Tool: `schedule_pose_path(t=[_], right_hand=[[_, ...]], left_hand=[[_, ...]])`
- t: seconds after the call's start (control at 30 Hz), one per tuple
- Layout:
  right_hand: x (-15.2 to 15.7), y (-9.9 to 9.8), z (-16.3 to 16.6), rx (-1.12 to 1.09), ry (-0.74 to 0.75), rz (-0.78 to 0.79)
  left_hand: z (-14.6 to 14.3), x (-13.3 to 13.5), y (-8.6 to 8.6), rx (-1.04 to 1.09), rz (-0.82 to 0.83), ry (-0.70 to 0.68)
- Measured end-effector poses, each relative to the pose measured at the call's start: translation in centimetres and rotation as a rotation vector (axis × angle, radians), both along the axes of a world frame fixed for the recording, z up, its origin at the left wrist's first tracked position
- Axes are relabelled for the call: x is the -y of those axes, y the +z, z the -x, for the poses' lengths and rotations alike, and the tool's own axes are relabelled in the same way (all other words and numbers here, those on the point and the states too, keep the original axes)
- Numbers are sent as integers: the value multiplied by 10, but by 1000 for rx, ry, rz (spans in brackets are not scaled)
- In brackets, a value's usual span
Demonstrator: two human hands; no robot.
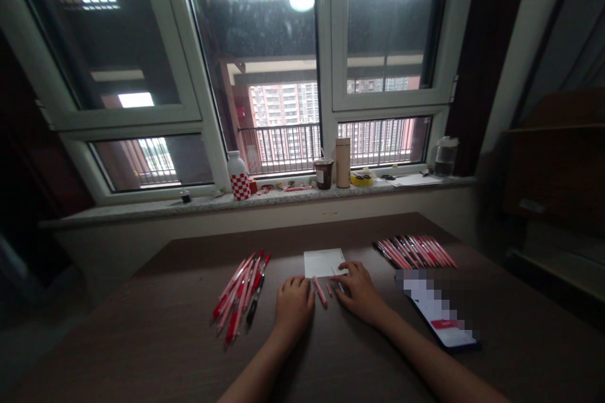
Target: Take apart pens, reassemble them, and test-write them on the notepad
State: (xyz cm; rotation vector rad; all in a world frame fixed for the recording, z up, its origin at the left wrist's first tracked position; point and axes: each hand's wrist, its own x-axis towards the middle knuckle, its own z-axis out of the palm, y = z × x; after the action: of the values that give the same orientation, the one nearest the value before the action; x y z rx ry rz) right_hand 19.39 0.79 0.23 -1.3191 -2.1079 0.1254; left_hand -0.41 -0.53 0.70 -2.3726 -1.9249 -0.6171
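Note:
My left hand (293,303) rests palm down on the brown table, fingers loosely bent, with nothing visible in it. Just right of its thumb lies a pink pen barrel (320,293), and beside that a short pink pen piece (329,290). My right hand (360,295) has its thumb and forefinger closing around a thin, clear pen part (337,279); its exact kind is too blurred to make out. Under the right fingertips is the near edge of a white notepad (322,262). Left of my hands is a loose pile of red, pink and black pens (242,293).
Several pens (414,251) lie in a neat row at the right rear. A phone (439,315) with a lit screen is below them. On the windowsill (208,204) stand a checkered bottle (239,177), a brown cup (324,175), a tan flask (343,164) and a clear jug (445,157).

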Motion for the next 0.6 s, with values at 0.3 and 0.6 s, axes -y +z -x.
schedule_pose_path(t=[0.3, 0.6], right_hand=[[-2, -3, 3, 73, -26, -1], [-7, -7, 0, -30, 9, -28]], left_hand=[[1, -2, -5, -6, -45, -5], [1, -5, -7, 37, -66, 12]])
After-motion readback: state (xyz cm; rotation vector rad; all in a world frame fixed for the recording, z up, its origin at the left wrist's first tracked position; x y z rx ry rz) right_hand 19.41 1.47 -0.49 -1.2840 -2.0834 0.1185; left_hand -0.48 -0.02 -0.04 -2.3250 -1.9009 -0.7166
